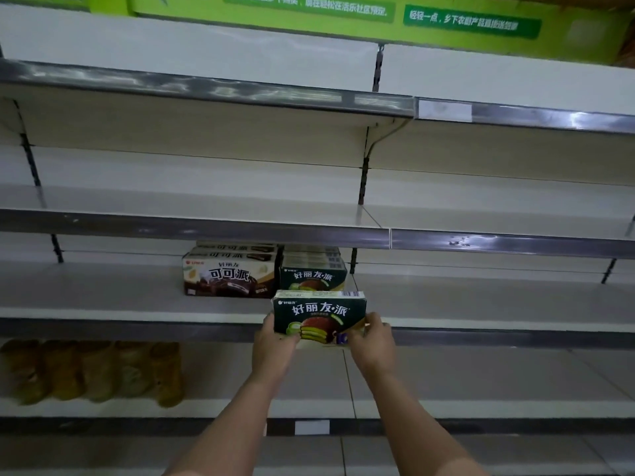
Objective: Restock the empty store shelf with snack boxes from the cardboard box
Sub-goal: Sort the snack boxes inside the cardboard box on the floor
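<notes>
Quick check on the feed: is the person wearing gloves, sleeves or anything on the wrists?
No. The left hand and right hand are bare, with no gloves, rings, watch or bands visible. Both forearms are uncovered up to the frame's bottom edge; no sleeve shows.

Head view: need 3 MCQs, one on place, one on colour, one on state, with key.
1. Where do the brown snack boxes stand?
A. top shelf
B. same shelf as the green stack, to its left
C. floor

2. Main colour of the held box?
A. dark green
B. red
C. white

3. How is the held box gripped?
A. left hand only
B. lying free
C. both hands, one at each end

Key:
1 B, they stand beside the green stack.
2 A, its front is dark green.
3 C, left hand and right hand hold its ends.
</notes>
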The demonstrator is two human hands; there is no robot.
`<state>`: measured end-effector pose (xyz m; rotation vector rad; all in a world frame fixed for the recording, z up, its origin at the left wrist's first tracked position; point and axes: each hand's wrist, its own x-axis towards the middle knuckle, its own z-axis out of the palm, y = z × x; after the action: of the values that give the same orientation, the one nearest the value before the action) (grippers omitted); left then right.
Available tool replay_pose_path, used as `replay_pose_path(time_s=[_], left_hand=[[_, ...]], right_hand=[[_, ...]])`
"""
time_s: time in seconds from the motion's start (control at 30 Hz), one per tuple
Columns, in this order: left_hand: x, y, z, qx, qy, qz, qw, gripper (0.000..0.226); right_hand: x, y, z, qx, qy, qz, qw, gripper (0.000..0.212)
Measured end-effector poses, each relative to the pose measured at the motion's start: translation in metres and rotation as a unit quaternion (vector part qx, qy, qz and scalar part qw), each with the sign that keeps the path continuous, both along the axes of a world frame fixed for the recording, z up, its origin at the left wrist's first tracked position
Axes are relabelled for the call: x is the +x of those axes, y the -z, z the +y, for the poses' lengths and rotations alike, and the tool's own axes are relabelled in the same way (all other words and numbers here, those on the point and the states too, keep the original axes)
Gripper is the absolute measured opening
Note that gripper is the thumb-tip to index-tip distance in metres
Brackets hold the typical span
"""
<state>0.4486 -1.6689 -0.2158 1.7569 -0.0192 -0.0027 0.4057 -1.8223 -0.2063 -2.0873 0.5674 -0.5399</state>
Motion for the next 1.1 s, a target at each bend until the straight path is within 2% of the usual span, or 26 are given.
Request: replay_pose_path(time_s=[0.2,0.4,0.53,0.73,0.83,1.0,1.1], left_hand=[[0.047,-0.004,-0.013,0.038,-0.004,0.008,0.999,0.044],[0.076,0.004,-0.018,0.049,-0.017,0.011,0.999,0.060],[0.097,0.005,-0.019,0.044,0.001,0.018,0.999,0.065],[0.121,0.013,-0.023,0.026,0.023,0.053,0.998,0.069],[0.132,0.016,-0.027,0.035,0.019,0.058,0.997,0.083],[0.149,0.023,-0.037,0.040,0.024,0.055,0.997,0.068],[0.153,0.022,-0.041,0.035,0.026,0.060,0.997,0.070]], right_hand=[[0.044,-0.005,-0.019,0.021,-0.040,0.026,0.999,0.029],[0.076,-0.001,-0.026,0.028,-0.057,0.045,0.997,0.027],[0.096,0.002,-0.026,0.042,-0.057,0.045,0.996,0.029],[0.119,0.005,-0.029,0.038,-0.078,0.040,0.995,0.023],[0.128,0.009,-0.032,0.034,-0.072,0.043,0.996,0.021],[0.140,0.014,-0.037,0.055,-0.055,0.033,0.996,0.033],[0.145,0.013,-0.040,0.062,-0.053,0.039,0.996,0.032]])
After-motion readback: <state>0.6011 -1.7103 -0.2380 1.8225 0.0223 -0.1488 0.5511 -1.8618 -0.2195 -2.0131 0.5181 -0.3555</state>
